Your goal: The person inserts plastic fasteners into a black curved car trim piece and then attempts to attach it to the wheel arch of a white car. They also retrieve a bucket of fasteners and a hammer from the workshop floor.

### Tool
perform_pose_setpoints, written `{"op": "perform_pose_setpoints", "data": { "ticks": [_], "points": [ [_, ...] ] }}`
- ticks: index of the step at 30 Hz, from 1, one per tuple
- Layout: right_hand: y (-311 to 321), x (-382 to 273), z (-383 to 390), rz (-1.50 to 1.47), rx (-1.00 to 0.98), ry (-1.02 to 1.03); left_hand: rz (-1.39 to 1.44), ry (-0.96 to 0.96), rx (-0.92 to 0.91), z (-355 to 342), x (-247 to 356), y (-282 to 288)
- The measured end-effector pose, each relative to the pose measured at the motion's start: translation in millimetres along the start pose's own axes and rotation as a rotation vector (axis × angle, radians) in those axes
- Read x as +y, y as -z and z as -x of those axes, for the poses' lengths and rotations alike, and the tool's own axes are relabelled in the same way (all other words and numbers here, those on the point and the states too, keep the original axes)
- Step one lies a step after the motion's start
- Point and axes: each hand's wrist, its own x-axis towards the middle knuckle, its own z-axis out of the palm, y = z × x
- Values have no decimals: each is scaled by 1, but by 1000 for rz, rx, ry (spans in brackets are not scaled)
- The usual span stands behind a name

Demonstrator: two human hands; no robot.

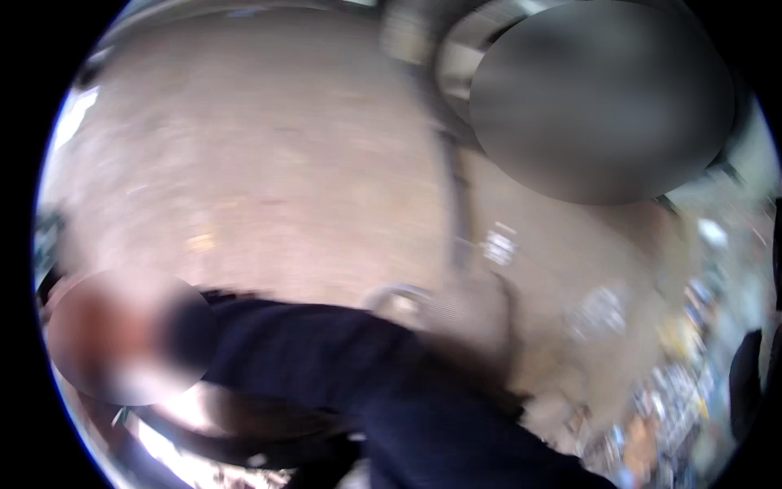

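Dark, curved-rimmed object of unclear material (269, 447), lying just below the dark navy cloth sleeve (326, 350). Just below the sleeve's far end, a pale, glossy patch (191, 411), too smeared to identify. At that same end, judging by the arm's angle, probably the right hand (114, 330). Grip: blurred over, so impossible to make out whether released, clenched or grasping. Left hand: out of sight. To work well here, steady the gaze first, keep the cuff clear of the dark rim, and confirm contact before applying force. Above the sleeve, mind the pale grey, ribbed-looking rounded thing (456, 314) and the dusty brown floor (269, 163). Right of the sleeve, avoid the mixed, multicoloured litter (672, 395).
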Motion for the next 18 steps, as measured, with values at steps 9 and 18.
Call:
{"op": "perform_pose_setpoints", "data": {
  "ticks": [9,18],
  "points": [
    [121,-22,-22,4,-211,-58,302,-40,-235,3,58,-65],
    [129,-33,-26,38,-209,-248,326,18,-275,8,65,-61]
  ]
}}
